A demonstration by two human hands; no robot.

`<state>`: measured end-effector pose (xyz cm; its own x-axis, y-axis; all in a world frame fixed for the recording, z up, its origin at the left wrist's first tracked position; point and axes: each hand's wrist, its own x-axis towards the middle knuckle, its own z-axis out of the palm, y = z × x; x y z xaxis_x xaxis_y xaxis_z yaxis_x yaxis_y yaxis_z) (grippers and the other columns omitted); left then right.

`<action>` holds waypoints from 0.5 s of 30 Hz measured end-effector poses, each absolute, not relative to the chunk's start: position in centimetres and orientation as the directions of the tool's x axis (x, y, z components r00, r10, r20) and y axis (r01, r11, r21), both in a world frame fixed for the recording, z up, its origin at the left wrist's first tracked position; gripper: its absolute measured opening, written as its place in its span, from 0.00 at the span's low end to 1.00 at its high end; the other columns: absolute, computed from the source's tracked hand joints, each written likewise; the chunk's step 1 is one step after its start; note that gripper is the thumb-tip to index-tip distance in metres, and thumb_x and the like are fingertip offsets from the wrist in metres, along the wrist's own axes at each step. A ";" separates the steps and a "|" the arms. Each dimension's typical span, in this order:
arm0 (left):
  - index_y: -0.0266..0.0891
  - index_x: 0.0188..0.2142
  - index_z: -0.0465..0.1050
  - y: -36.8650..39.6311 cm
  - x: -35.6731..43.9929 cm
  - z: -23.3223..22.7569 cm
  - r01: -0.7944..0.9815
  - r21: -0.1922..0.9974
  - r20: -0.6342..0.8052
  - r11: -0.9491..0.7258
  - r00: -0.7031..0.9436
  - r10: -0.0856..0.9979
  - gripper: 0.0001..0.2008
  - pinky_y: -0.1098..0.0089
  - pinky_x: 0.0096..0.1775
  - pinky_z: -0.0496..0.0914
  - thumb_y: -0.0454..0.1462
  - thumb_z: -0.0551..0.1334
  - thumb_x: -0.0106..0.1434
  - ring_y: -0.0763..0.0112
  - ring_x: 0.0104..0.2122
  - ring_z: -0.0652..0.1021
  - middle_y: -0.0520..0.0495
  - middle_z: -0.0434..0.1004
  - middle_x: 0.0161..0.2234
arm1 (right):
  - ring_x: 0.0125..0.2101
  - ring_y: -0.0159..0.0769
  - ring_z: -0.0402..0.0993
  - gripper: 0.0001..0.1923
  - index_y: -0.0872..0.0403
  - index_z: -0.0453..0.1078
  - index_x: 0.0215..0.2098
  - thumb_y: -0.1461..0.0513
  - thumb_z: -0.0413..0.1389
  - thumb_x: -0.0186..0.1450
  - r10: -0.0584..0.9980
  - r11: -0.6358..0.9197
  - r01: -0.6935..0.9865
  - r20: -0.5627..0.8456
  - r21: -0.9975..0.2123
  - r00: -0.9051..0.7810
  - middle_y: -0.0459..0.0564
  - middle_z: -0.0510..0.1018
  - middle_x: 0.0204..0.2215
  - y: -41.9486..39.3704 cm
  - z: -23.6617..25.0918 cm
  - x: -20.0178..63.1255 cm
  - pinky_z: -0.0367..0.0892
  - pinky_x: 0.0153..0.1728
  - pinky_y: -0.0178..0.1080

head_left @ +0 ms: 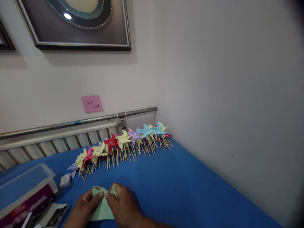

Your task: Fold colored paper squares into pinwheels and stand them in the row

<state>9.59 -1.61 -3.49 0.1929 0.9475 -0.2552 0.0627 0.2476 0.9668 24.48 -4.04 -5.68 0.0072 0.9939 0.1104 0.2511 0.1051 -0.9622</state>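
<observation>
A sheet of pale green paper (104,211) is held between both hands just above the blue table. My left hand (86,204) grips its left side, thumb pressed on the front and fingers behind. On the other side my right hand (123,202) pinches the paper near its upper right, the thumb pointing toward the middle. The paper's top edge looks bent between the thumbs; what the fingers do behind it is hidden. Beyond the hands lies a long row of paper pinwheels (123,139) on wooden sticks, in yellow, red, purple, blue and pink.
At left stand a clear plastic container (45,174), a purple box (35,205), a small white box (65,180) and an opened box of small dark pieces (57,217). A radiator (68,142) and pipe (102,119) run behind the blue table (180,190); a wall (225,95) bounds the right.
</observation>
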 end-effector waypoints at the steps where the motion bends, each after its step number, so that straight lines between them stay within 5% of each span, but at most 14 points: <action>1: 0.38 0.26 0.74 -1.6 9.6 -3.5 0.060 0.968 -0.252 0.245 0.194 0.948 0.18 0.72 0.26 0.67 0.45 0.76 0.40 0.68 0.22 0.73 0.51 0.76 0.21 | 0.24 0.30 0.65 0.07 0.52 0.67 0.28 0.63 0.53 0.65 0.993 0.108 0.251 0.114 -0.962 0.008 0.41 0.68 0.21 -4.0 -5.7 24.5 0.53 0.23 0.31; 15: 0.36 0.28 0.75 -0.5 8.8 -5.3 0.033 0.969 -0.247 0.246 0.217 0.944 0.22 0.73 0.25 0.67 0.51 0.75 0.44 0.69 0.22 0.73 0.50 0.76 0.21 | 0.23 0.29 0.65 0.06 0.52 0.67 0.28 0.63 0.53 0.64 0.996 0.088 0.242 0.092 -0.966 0.002 0.40 0.67 0.21 -4.0 -5.7 24.4 0.53 0.23 0.30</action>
<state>8.85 -0.48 -5.35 0.2169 0.9445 -0.2468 0.0330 0.2456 0.9688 24.42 -3.99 -5.70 0.0018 0.9958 0.0917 0.2423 0.0885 -0.9662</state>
